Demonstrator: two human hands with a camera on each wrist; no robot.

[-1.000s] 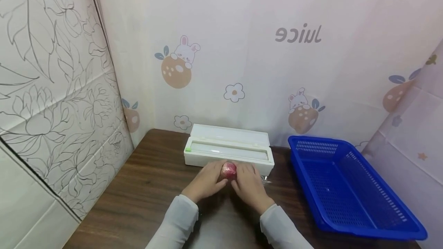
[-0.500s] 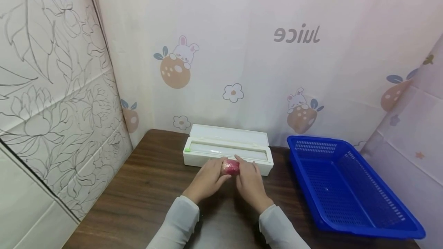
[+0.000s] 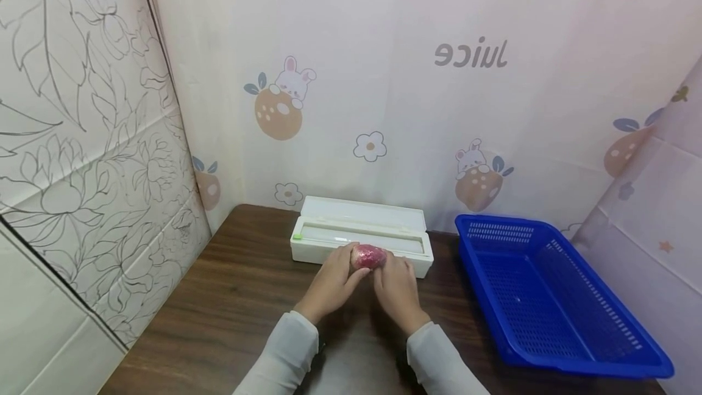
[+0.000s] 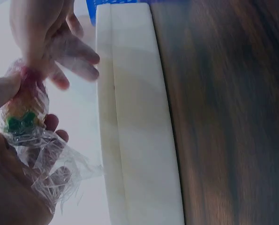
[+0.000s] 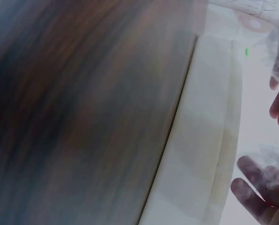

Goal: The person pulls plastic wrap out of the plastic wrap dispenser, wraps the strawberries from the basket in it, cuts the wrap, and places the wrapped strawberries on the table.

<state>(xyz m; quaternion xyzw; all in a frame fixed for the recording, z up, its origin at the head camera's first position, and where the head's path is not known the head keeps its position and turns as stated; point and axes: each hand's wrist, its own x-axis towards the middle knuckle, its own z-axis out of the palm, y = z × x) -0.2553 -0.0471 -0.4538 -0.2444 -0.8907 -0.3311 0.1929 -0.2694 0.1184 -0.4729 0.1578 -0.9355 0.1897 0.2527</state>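
A small red-and-yellow fruit (image 3: 368, 256) with a green leafy cap is held in front of the white box, wrapped in clear plastic film (image 4: 59, 164). My left hand (image 3: 331, 279) grips its left side, thumb on the near face. Loose film bunches past the green cap across the left palm, as the left wrist view shows. My right hand (image 3: 396, 285) holds the opposite end with bent fingers. Film also clings around those right fingers (image 5: 254, 197). Part of the fruit is hidden behind both hands.
Behind the hands, a long white cling film dispenser (image 3: 359, 255) stands with its lid raised and a green slider (image 3: 297, 237) at its left end. To the right is a blue plastic basket (image 3: 482, 297) on the dark wooden table (image 3: 219, 316). Printed curtains hang behind.
Both hands have lifted the fruit slightly and turned it, so more of its red side shows. The right fingers have shifted along its right end. Dispenser and basket stay put.
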